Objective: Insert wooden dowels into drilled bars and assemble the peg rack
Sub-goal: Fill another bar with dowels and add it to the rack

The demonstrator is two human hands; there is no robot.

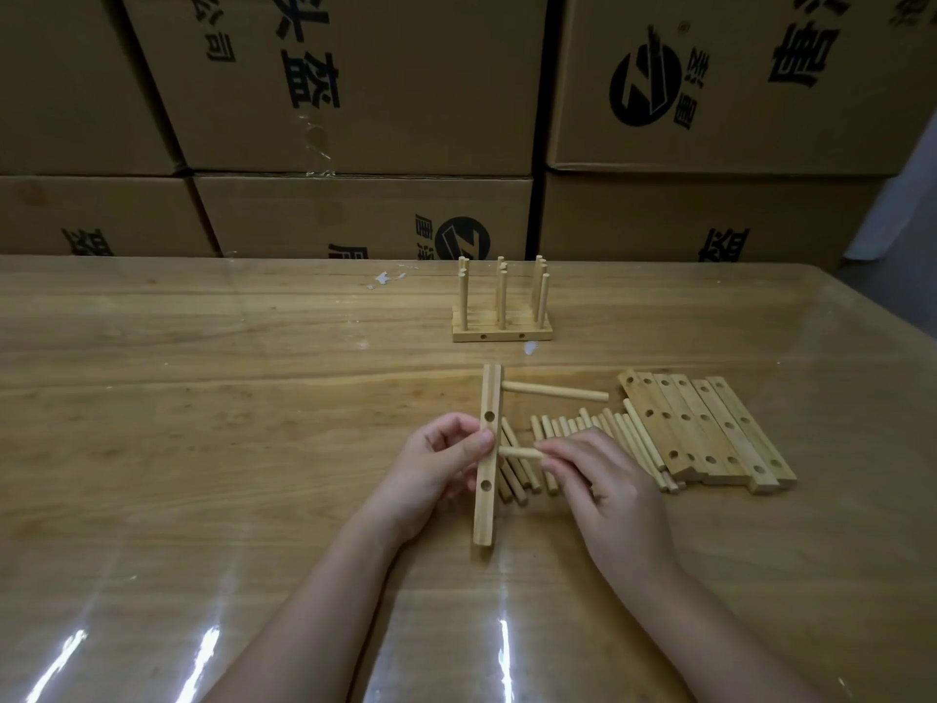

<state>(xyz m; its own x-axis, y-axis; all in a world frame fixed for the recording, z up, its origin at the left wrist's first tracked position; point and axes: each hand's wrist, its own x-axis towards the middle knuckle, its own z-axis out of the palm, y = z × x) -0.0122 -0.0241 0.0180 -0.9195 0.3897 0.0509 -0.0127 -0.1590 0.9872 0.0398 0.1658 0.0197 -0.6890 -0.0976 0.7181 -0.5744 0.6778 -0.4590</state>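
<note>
Dowels point(557, 427) lie between held bar point(485, 499) and stacked bars point(710, 428), rack point(502, 336) beyond.

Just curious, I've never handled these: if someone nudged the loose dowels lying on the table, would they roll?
Probably: the loose dowels are round, and the table looks glossy. They likely feel stiff and light, being thin wooden sticks. Packed side by side, neighbours may stop some.

The left hand point(436, 469) and the right hand point(608, 492) are bare; behind the fingers point(560, 450), both forearms point(314, 601) are bare too.
</note>
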